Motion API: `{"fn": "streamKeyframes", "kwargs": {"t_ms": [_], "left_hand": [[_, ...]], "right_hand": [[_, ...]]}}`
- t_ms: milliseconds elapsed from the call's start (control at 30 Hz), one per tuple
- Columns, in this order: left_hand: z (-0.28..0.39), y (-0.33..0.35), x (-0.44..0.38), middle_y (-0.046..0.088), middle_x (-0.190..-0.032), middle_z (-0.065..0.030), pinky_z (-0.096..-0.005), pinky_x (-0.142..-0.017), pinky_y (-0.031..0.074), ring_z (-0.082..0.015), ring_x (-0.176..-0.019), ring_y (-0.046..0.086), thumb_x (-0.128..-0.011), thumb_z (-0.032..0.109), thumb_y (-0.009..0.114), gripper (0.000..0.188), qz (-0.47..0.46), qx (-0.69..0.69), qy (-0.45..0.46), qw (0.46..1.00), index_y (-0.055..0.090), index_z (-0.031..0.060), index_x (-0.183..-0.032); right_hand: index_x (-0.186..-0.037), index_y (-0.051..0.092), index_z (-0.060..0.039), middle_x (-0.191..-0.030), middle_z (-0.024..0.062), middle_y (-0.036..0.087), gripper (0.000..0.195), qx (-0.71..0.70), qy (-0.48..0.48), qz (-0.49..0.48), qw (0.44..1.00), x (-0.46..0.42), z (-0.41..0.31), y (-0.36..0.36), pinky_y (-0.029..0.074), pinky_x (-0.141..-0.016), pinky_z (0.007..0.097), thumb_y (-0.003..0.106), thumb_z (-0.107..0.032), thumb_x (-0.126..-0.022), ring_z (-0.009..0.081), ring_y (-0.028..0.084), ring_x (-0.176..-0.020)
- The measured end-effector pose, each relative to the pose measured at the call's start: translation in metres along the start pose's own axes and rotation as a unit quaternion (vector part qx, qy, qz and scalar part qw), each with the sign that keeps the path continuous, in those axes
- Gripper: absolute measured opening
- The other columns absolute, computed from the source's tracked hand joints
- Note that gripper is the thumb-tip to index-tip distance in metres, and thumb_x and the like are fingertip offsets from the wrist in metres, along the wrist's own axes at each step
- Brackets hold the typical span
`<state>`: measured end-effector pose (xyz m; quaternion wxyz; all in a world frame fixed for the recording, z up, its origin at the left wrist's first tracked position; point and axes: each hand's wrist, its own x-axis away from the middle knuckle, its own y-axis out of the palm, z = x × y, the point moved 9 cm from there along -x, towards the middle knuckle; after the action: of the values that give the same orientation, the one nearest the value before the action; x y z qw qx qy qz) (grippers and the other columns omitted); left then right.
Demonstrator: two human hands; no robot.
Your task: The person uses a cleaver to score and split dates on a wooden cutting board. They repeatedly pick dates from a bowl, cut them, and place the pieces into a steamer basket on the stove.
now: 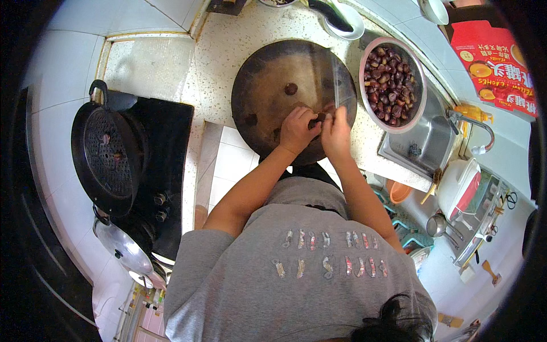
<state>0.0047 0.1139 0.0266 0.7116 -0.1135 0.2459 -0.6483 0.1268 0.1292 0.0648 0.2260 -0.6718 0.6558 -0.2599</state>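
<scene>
My left hand (298,130) pinches a small dark brown piece (315,122), likely a chestnut, over the round wooden chopping board (265,68). Close beside it, my right hand (336,132) grips a knife (336,81) whose bright, partly blurred blade points away from me across the board. The fingers of both hands nearly meet around the piece, so its cut side is hidden. A round brown spot (291,88) shows near the board's middle; whether it is a chestnut or a mark cannot be told. To the right stands a pink-rimmed bowl (363,92) full of chestnuts (392,85).
A steel sink (431,145) with a tap (480,122) lies right of the board. At left, a black wok (77,154) with a perforated rack stands on the cooktop (171,149). Behind the board is a white bowl (357,28). A red carton (491,55) stands far right.
</scene>
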Motion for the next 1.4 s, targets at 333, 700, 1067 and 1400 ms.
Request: {"fn": "streamKeyframes", "kwargs": {"t_ms": [333, 700, 1067, 1400], "left_hand": [[0.022, -0.035, -0.052, 0.063, -0.099, -0.0083, -0.0485, -0.094, 0.043, -0.0328, -0.104, 0.056, -0.072, 0.011, 0.074, 0.022, 0.026, -0.213, 0.061, 0.975, 0.065, 0.0086, -0.091], [0.086, 0.010, -0.101, 0.061, -0.108, -0.0087, -0.0478, -0.098, 0.039, -0.0325, -0.112, 0.052, -0.075, 0.010, 0.073, 0.023, 0.014, -0.125, 0.133, 0.983, 0.063, 0.0102, -0.096], [0.110, 0.194, -0.123, 0.058, -0.105, -0.0074, -0.0382, -0.094, 0.043, -0.0258, -0.104, 0.054, -0.077, 0.012, 0.071, 0.023, -0.334, -0.290, 0.294, 0.847, 0.074, 0.0094, -0.100], [0.127, 0.106, -0.070, 0.062, -0.124, -0.0101, -0.0331, -0.095, 0.050, -0.0191, -0.109, 0.061, -0.098, 0.006, 0.058, 0.026, -0.344, 0.515, -0.205, 0.758, 0.058, 0.0040, -0.124]], "right_hand": [[-0.105, 0.040, -0.0107, -0.061, -0.0003, 0.042, 0.010, -0.311, 0.188, 0.108, 0.925, 0.032, 0.030, -0.117, 0.028, -0.036, 0.0245, 0.049, -0.011, -0.101, 0.0056, 0.036, -0.042], [-0.098, 0.036, -0.0129, -0.067, 0.0014, 0.042, 0.015, -0.432, 0.230, 0.325, 0.809, 0.148, 0.114, -0.179, 0.025, -0.034, 0.0251, 0.051, -0.012, -0.101, 0.0084, 0.034, -0.043], [-0.098, 0.038, -0.0117, -0.069, 0.0013, 0.043, 0.014, -0.460, 0.258, 0.331, 0.782, 0.169, 0.131, -0.180, 0.027, -0.034, 0.0254, 0.052, -0.012, -0.100, 0.0088, 0.035, -0.042], [-0.094, 0.033, -0.0123, -0.063, -0.0006, 0.041, 0.021, -0.430, 0.221, 0.298, 0.823, 0.156, 0.125, -0.172, 0.028, -0.034, 0.0237, 0.051, -0.012, -0.102, 0.0068, 0.034, -0.041]]}}
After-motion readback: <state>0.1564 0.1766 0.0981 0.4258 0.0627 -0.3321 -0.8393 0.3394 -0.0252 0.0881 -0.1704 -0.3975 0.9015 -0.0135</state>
